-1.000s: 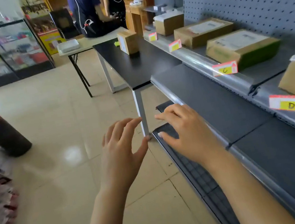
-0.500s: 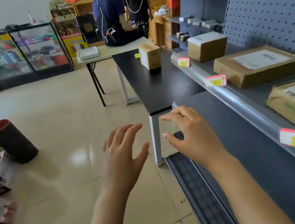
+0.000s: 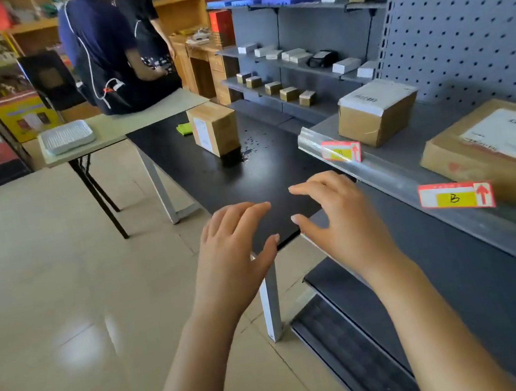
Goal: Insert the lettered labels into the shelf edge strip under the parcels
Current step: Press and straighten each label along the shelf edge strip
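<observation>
far left of the shelf edge strip (image 3: 391, 177), a white tray (image 3: 67, 136) lies on a pale worktop (image 3: 120, 126). nearer the strip, a black worktop (image 3: 181, 160) carries an upright cardboard box (image 3: 214, 129). the left hand (image 3: 230, 252) hovers left of the strip, over the black worktop's near corner, fingers loosely spread and slightly bent, holding nothing. the right hand (image 3: 340, 218) hovers just beside the strip, equally relaxed and empty. the faintly lettered label (image 3: 341, 152) sits in the strip near its far end, and label b (image 3: 455, 196) sits further right along it, a little tilted. behind the strip, on the shelf (image 3: 406, 145), a cube-shaped parcel (image 3: 376, 110) stands above the faint label and a flat parcel (image 3: 496, 149) lies above label b.
</observation>
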Demonstrator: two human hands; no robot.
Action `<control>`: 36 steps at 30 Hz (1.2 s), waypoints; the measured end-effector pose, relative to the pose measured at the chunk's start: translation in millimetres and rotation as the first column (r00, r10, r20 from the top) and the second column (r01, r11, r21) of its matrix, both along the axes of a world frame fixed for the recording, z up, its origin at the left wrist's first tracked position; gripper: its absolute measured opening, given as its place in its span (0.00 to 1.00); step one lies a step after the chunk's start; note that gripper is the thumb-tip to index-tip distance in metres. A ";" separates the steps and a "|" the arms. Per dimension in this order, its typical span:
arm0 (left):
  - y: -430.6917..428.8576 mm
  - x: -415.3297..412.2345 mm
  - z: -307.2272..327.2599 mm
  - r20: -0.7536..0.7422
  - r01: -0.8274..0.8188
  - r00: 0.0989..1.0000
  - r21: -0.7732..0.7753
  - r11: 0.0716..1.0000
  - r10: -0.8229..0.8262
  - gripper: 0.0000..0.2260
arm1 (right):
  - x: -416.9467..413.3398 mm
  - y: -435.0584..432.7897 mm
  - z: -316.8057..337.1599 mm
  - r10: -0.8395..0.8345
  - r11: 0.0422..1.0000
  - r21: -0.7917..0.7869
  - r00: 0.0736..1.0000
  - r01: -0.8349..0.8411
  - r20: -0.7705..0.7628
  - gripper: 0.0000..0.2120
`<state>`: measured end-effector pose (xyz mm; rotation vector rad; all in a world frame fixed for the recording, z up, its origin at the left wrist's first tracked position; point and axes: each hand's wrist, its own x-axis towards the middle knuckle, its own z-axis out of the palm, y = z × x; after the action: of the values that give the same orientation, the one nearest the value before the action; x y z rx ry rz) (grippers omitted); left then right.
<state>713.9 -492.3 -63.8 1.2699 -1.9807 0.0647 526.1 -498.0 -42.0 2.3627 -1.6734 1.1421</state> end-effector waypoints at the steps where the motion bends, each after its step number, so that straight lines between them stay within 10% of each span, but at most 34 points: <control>1: -15.0 5.0 1.7 0.001 0.031 1.000 -0.011 0.999 -0.031 0.18 | 4.8 -10.3 -0.4 -0.022 1.000 0.001 1.000 0.022 0.007 0.17; 21: -227.9 -103.6 -19.5 -0.075 0.434 0.897 -0.040 0.900 -0.436 0.17 | -80.9 -126.0 -8.5 -0.533 0.846 -0.066 0.839 0.529 -0.111 0.15; 36: -289.1 -135.0 -46.8 -0.031 0.762 0.613 -0.240 0.602 -0.789 0.08 | -59.8 -126.4 -11.8 -0.736 0.671 -0.074 0.650 0.738 -0.189 0.03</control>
<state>578.9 -781.4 -110.6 0.1712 -2.1733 -0.2424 466.3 -624.5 -53.8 1.4127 -2.2109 0.6863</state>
